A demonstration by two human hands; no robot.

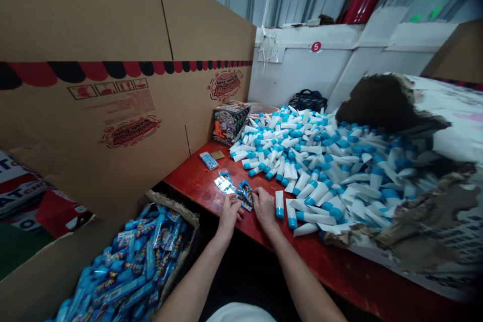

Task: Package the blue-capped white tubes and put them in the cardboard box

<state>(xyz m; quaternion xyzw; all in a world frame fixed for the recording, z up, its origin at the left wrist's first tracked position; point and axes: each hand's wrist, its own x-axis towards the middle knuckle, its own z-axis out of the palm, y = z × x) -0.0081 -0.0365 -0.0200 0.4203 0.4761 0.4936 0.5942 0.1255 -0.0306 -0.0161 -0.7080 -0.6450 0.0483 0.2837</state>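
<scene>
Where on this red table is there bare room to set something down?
Bare red table shows left of the shiny packets, around the small blue box. A second strip runs along the front edge, below the blue-capped white tubes. Those tubes crowd the table's right side, and the left hand and right hand crowd the packets.

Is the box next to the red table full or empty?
Full: the open cardboard box is heaped with blue wrapped packs, piled right up to its torn top edge.
</scene>
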